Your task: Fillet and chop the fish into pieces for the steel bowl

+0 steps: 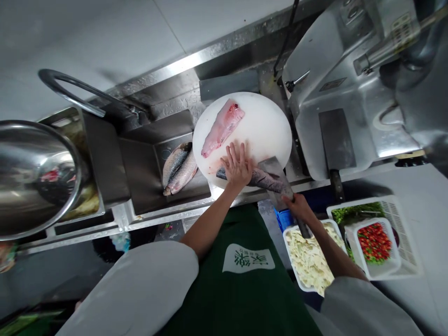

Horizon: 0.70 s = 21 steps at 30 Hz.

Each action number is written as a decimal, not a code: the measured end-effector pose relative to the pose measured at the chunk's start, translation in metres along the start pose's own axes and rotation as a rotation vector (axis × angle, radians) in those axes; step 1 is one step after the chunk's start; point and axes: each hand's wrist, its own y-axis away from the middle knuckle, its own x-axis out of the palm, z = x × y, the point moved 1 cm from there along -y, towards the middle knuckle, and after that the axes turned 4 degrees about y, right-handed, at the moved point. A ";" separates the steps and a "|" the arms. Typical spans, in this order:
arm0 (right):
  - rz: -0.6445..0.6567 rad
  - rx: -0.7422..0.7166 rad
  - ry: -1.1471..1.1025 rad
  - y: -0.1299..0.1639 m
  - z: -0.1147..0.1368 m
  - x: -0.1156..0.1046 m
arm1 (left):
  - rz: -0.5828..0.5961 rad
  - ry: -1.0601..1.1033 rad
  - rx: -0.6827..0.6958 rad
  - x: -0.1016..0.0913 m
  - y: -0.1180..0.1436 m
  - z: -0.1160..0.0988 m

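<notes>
At the far left stands a large steel bowl point(21, 186), with a sink tap point(75, 91) curving over from behind. Next comes a steel sink point(138, 172), where two scaly fish point(184, 175) lie side by side against its right end, close to a round white cutting board point(269, 121). Across the upper left of that board rests a pink fillet point(224, 126), set at a slant. Just below it, the left hand point(238, 165) is pressed flat, fingers spread and pointing away from the body — bearing down on a dark-skinned fish piece point(261, 178) at the board's near edge rather than gripping it. Below, a green apron point(238, 298) covers the person's front. Toward the right end of the fish piece, a cleaver point(275, 163) lies crosswise, its blade showing on both sides of the fish; how far it has cut in, I cannot tell. The right hand point(297, 205) is closed around its handle. Beneath that forearm are pale slices point(310, 266) in a white tub. Farther right, a second cleaver point(338, 135) lies on a steel surface — and, below it, chopped red pieces point(374, 241) and greens point(357, 212) sit near the white worktop point(429, 205).
</notes>
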 end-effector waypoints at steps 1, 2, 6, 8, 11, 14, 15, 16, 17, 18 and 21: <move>-0.013 0.018 -0.016 0.001 0.000 0.004 | 0.010 -0.003 -0.003 0.000 0.000 0.000; -0.026 0.029 -0.039 0.002 0.002 0.009 | 0.018 -0.010 -0.011 0.000 -0.001 0.000; -0.029 0.044 -0.178 0.007 0.006 0.024 | 0.031 -0.045 -0.033 0.000 -0.002 0.001; -0.007 0.067 -0.225 0.011 0.005 0.028 | 0.040 -0.045 -0.017 -0.001 -0.002 0.001; -0.005 0.079 -0.273 0.011 0.004 0.035 | 0.063 -0.023 0.013 -0.004 -0.002 0.000; -0.052 0.050 -0.287 0.008 0.009 0.040 | 0.090 0.000 0.011 -0.008 -0.003 -0.001; -0.059 0.041 -0.273 0.008 0.009 0.042 | 0.094 0.005 0.007 -0.009 -0.003 -0.001; -0.059 0.036 -0.248 0.010 0.010 0.043 | 0.096 0.011 0.005 -0.010 -0.003 -0.001; -0.051 0.033 -0.217 0.012 0.009 0.043 | 0.096 0.017 0.009 -0.010 -0.002 0.000; -0.044 0.036 -0.185 0.015 0.009 0.044 | 0.097 0.024 0.020 -0.010 -0.002 0.000; -0.067 0.038 -0.132 0.021 0.013 0.049 | 0.108 0.050 0.067 -0.010 -0.001 0.001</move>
